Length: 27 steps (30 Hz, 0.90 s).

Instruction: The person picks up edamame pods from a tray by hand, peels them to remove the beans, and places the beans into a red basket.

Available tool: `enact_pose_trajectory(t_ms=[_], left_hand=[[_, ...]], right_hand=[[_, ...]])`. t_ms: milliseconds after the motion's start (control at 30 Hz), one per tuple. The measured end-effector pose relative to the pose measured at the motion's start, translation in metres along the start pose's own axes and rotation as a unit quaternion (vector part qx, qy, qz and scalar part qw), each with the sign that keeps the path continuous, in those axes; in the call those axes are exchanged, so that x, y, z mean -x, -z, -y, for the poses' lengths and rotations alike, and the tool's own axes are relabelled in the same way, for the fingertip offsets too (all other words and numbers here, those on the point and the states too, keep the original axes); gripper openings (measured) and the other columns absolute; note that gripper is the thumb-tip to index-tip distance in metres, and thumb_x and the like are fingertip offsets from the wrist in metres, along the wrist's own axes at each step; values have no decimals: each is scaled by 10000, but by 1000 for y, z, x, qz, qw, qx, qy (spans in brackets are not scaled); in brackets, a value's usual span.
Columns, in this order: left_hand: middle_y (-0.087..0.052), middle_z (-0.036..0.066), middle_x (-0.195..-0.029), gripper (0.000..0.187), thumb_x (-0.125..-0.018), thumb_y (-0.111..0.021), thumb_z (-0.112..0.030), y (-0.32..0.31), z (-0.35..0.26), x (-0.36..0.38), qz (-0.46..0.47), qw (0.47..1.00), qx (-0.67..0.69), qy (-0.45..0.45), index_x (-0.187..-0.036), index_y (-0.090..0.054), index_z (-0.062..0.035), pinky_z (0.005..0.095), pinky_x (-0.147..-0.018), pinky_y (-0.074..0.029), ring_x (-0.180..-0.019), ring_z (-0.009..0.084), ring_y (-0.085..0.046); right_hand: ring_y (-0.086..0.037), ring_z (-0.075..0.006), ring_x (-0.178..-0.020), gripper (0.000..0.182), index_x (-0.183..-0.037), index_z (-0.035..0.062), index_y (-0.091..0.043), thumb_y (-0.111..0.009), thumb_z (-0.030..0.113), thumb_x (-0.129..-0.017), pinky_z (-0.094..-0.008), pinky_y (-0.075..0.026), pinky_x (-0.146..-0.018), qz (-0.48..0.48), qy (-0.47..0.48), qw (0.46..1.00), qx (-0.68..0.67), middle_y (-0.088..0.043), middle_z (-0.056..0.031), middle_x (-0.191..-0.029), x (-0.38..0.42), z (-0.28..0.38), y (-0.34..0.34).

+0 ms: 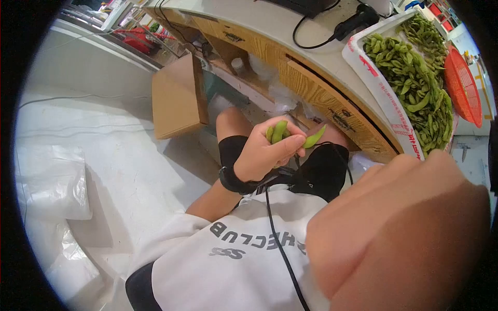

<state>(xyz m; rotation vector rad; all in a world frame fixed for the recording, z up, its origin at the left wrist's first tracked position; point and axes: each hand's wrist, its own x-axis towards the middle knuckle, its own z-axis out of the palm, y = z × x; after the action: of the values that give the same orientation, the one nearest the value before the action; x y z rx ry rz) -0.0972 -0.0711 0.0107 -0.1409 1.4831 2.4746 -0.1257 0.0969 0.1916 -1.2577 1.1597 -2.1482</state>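
Observation:
Green edamame pods (280,132) are gripped in my left hand (270,147), which is closed and has a black band on its wrist. Another pod (315,138) sticks out past the thumb to the right. That hand is above my lap, over black shorts (325,171). My right hand (394,192) looms large and blurred close to the camera at the lower right. Its fingers are turned away or hidden, so any held thing cannot be seen. Just beyond it stands a white foam box (381,96) heaped with edamame pods (410,78).
An orange-red plastic basket (463,88) leans at the box's right side. On the counter (332,52) lies a black handheld device (358,22) with a cable. A cardboard box (179,98) stands to the left of my knees. Clear plastic bags (52,181) lie at far left.

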Motion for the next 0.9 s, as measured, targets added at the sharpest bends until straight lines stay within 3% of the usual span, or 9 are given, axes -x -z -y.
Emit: enact_pose_trajectory(t_ms=[100,133,200,267,367,467,700,800,900], left_hand=[[-639,67,-761,148,-905,-647,-135,1,-8,4,-11,998,63,3,-976,-576,-27,177,-434,-304,-519,32,-442],[-635,83,-749,110,-909,-635,-108,2,-10,3,-47,998,39,11,-954,-562,-39,195,-430,-346,-513,50,-463],[-630,86,-749,107,-916,-624,-104,0,-15,7,-49,994,92,-18,-959,-550,-39,196,-414,-312,-495,45,-425],[-623,85,-762,107,-929,-610,-108,0,-18,9,-37,991,117,-51,-965,-536,-40,191,-414,-297,-492,50,-415],[-621,86,-770,116,-935,-608,-123,-2,-17,11,-31,994,75,-76,-960,-533,-38,189,-419,-297,-496,51,-419],[-626,81,-799,132,-933,-613,-122,-4,-12,9,-14,995,13,-102,-983,-538,-26,176,-459,-339,-559,44,-467],[-651,96,-921,165,-901,-655,-84,-5,-8,8,-51,949,-235,-204,-1009,-574,10,193,-659,-478,-773,89,-614],[-649,93,-948,154,-893,-659,-63,-5,-6,4,-30,978,-123,-165,-995,-576,16,221,-727,-498,-823,111,-632],[-647,93,-950,156,-895,-655,-63,-4,-7,3,-22,981,-119,-154,-996,-573,23,233,-751,-504,-844,124,-639]], right_hand=[[-388,-12,-520,136,-750,43,-579,-714,57,-737,-179,-274,-476,-55,-43,997,46,-500,47,-620,4,-10,5],[-384,-8,-518,140,-748,44,-580,-719,55,-731,-177,-270,-474,-115,-84,986,83,-499,50,-617,11,-17,7],[-376,1,-513,149,-743,46,-583,-730,53,-721,-173,-262,-471,-240,-183,938,173,-497,56,-612,28,-38,12],[-400,16,-586,84,-890,18,-594,-652,12,-829,-154,-291,-510,-270,-216,911,225,-539,44,-733,44,-62,19],[-424,12,-642,94,-937,9,-596,-646,43,-865,-146,-321,-555,-346,-236,900,124,-569,28,-804,57,-93,23],[-436,8,-682,101,-953,1,-595,-640,63,-887,-143,-336,-587,-363,-260,894,47,-580,33,-819,64,-106,25],[-443,0,-672,102,-945,-8,-622,-633,84,-902,-157,-348,-582,-353,-242,900,76,-592,42,-804,77,-122,35],[-447,-1,-666,95,-925,-14,-639,-632,78,-899,-157,-347,-582,-352,-256,897,83,-597,42,-790,78,-122,39],[-450,-1,-664,89,-916,-19,-644,-626,65,-896,-156,-349,-584,-362,-249,895,69,-599,40,-785,79,-125,41]])
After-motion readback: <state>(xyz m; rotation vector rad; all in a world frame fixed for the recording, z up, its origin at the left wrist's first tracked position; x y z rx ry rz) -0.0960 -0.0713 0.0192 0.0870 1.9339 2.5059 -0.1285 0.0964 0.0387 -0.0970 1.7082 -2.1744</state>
